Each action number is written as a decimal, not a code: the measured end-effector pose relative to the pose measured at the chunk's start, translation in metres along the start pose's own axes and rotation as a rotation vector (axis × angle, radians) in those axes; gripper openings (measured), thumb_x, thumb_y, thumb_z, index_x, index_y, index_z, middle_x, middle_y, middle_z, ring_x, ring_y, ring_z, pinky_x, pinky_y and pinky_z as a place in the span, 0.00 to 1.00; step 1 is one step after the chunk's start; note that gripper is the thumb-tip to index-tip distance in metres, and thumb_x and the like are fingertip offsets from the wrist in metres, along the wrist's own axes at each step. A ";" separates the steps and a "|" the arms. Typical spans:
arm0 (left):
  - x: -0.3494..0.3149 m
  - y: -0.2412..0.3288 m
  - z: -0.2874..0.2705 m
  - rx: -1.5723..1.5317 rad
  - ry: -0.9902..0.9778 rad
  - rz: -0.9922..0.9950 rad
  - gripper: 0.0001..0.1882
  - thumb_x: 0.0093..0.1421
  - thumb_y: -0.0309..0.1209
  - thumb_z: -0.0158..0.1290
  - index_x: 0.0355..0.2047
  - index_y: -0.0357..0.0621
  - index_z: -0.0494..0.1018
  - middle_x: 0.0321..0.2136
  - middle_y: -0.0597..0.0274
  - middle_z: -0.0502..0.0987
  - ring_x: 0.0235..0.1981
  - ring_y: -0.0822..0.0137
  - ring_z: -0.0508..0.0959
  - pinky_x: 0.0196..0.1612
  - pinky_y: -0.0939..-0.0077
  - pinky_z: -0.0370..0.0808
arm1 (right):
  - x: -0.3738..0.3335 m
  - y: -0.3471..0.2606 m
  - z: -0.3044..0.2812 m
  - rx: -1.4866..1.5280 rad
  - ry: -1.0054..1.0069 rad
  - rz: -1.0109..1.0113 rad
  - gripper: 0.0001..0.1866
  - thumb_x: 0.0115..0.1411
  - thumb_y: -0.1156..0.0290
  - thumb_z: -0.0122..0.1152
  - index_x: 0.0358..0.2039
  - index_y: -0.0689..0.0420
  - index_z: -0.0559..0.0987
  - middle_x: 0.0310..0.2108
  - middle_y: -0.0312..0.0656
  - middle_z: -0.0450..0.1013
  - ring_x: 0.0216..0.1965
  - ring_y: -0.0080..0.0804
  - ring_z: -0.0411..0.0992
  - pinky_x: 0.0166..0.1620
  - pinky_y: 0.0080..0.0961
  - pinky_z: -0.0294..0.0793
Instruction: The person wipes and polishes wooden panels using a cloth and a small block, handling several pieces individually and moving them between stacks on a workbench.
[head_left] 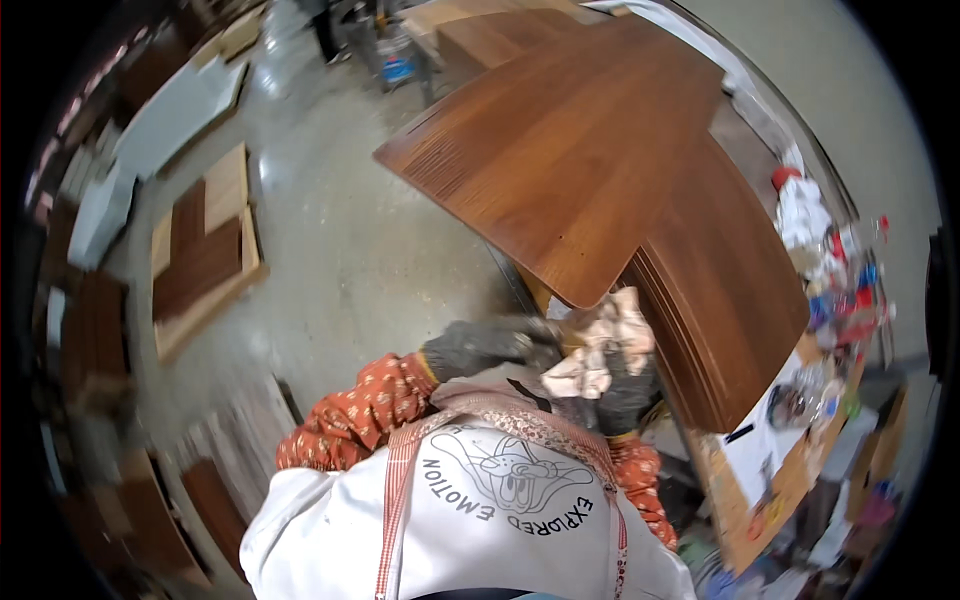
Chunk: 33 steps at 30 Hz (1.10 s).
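Both of my hands wear dark work gloves, below patterned orange-red sleeves. My right hand is closed on a crumpled, stained pinkish-white cloth, held just off the near corner of a brown wooden panel. Reaching across from the left, my left hand is close beside the cloth. Motion smears its fingers, so I cannot make out their pose or whether they touch the cloth. A second brown panel with a grooved edge lies partly under the first, to the right.
A worktable edge at the right carries plastic bottles, a jar and orange-handled scissors. Boards lie on the grey floor at the left. Farther off stands a blue-and-white bucket.
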<state>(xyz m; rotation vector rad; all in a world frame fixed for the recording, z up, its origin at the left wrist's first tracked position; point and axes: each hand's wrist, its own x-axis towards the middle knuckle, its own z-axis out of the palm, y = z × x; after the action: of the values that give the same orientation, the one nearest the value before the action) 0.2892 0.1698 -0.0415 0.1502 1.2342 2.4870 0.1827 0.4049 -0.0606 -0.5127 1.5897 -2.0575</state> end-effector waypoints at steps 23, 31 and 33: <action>0.029 0.103 -0.119 -0.444 0.322 0.326 0.13 0.59 0.25 0.50 0.44 0.35 0.70 0.43 0.52 0.76 0.44 0.57 0.76 0.50 0.63 0.74 | 0.123 -0.023 0.137 -1.235 0.102 -0.687 0.34 0.54 0.48 0.59 0.54 0.59 0.71 0.52 0.52 0.68 0.57 0.52 0.62 0.63 0.46 0.54; 0.019 0.111 -0.112 -0.259 0.675 0.441 0.13 0.58 0.25 0.52 0.44 0.35 0.70 0.40 0.50 0.76 0.44 0.54 0.77 0.47 0.57 0.77 | 0.197 -0.068 0.089 -1.354 0.246 -0.701 0.21 0.56 0.52 0.53 0.36 0.60 0.75 0.34 0.49 0.74 0.38 0.48 0.70 0.45 0.39 0.65; 0.007 0.113 -0.141 -0.295 0.712 0.454 0.13 0.57 0.25 0.52 0.43 0.35 0.70 0.39 0.49 0.76 0.41 0.54 0.78 0.45 0.57 0.78 | 0.199 -0.074 0.113 -1.210 -0.058 -0.849 0.20 0.56 0.51 0.51 0.35 0.57 0.74 0.34 0.49 0.73 0.40 0.42 0.71 0.46 0.40 0.64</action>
<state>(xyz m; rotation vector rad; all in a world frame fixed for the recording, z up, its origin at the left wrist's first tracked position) 0.2170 0.0041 -0.0392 -0.6555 1.1286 3.2385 0.0739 0.2150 0.0396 -1.8730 2.7700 -1.1733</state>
